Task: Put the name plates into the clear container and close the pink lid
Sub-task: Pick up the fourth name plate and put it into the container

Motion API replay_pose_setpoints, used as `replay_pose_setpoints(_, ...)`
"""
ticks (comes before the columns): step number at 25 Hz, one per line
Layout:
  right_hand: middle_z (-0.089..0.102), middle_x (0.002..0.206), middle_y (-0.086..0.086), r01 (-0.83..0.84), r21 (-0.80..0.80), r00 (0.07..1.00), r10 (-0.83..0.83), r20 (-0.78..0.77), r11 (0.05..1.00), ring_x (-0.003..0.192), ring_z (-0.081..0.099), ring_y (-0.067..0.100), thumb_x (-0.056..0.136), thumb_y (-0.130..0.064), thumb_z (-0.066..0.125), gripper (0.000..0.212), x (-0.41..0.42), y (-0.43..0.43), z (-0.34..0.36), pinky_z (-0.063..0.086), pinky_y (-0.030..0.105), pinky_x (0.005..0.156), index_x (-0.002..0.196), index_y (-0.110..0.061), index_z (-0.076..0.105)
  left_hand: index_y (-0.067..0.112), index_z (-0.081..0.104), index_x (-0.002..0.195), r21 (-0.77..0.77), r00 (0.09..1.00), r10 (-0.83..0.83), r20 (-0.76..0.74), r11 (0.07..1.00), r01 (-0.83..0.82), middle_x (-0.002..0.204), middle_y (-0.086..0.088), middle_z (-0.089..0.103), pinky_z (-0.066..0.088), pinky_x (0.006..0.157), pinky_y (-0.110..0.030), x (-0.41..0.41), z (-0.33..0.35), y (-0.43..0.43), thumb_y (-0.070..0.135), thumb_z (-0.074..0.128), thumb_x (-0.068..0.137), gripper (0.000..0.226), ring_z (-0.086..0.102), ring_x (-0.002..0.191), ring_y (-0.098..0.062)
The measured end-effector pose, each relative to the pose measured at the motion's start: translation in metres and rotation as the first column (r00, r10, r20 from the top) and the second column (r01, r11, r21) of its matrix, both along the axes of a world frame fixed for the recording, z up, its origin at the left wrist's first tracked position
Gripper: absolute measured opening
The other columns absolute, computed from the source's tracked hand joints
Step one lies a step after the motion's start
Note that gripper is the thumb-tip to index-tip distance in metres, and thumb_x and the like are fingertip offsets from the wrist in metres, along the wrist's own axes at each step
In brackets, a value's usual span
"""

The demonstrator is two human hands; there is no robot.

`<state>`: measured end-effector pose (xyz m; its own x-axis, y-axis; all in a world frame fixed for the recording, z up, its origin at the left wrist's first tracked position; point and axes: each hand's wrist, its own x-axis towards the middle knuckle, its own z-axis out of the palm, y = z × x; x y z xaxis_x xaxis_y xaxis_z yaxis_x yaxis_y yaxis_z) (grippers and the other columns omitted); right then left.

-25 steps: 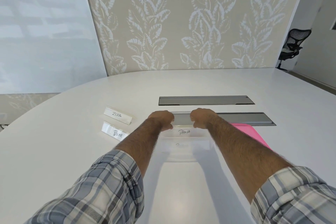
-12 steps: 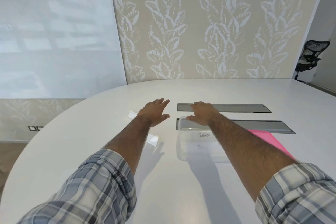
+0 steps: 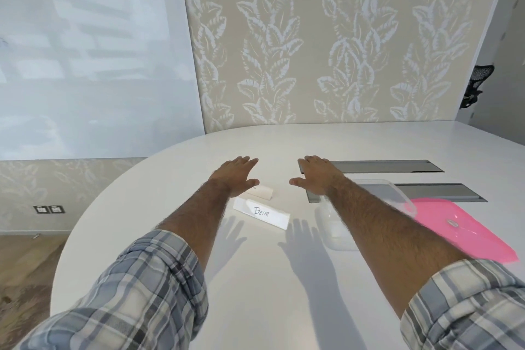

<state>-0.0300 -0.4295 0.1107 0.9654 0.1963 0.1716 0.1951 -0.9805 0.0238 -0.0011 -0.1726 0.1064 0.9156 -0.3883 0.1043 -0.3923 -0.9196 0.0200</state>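
A white name plate marked BEAR [image 3: 262, 213] lies on the white table [image 3: 255, 293], between my two forearms. A second name plate [image 3: 262, 192] sits just behind it, half hidden under my left hand [image 3: 234, 176]. Both hands hover above the table with fingers straight and spread, holding nothing. My right hand [image 3: 315, 176] is a short way right of the plates. The clear container [image 3: 397, 193] stands under my right forearm, mostly hidden by it. The pink lid [image 3: 460, 230] lies flat on the table to its right.
Two grey cable hatches [image 3: 386, 166] [image 3: 443, 192] are set in the table behind the container. A whiteboard [image 3: 91, 60] leans on the leaf-patterned wall at left. A black office chair [image 3: 477, 85] stands at far right. The table's curved edge runs along the left.
Both hands let go of the plate in the container and moved left, opening flat. The view swung left. The left hand now hovers over the far plate, the right hand has left the container.
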Motion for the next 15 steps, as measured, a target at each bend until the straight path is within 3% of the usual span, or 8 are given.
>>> replay_pose_setpoints(5,0.045,0.145,0.013,0.070,0.011,0.995,-0.069,-0.068,0.997,0.137,0.040,0.029,0.093,-0.061,0.044,0.068,0.000,0.038,-0.021,0.032,0.045,0.112,0.137,-0.008,0.044,0.028,0.017,0.160,0.018,0.995,-0.056,-0.078,0.998,0.058,0.167,0.001,0.018,0.021,0.120,-0.041,0.014,-0.020,0.032,0.049,0.049,0.100,0.071,0.017,0.153,-0.020)
replay_pose_setpoints(10,0.055,0.130,0.009,0.112,0.007,0.991,-0.112,-0.074,0.994,0.126,0.048,0.028,0.094,-0.057,0.046,0.055,0.001,0.051,-0.037,0.037,0.041,0.106,0.120,-0.009,0.052,0.032,0.021,0.159,-0.004,0.985,-0.098,-0.140,0.995,0.098,0.164,0.006,0.026,0.031,0.113,-0.042,0.030,-0.037,0.041,0.049,0.052,0.098,0.070,0.028,0.149,-0.022)
replay_pose_setpoints(15,0.055,0.138,0.005,0.174,0.056,0.977,-0.166,-0.133,0.983,0.128,0.050,0.028,0.092,-0.056,0.051,0.060,0.010,0.059,-0.045,0.043,0.044,0.104,0.134,-0.012,0.051,0.032,0.028,0.156,-0.011,0.971,-0.131,-0.199,0.991,0.131,0.160,0.011,0.035,0.037,0.113,-0.042,0.051,-0.053,0.043,0.049,0.052,0.098,0.065,0.036,0.145,-0.019)
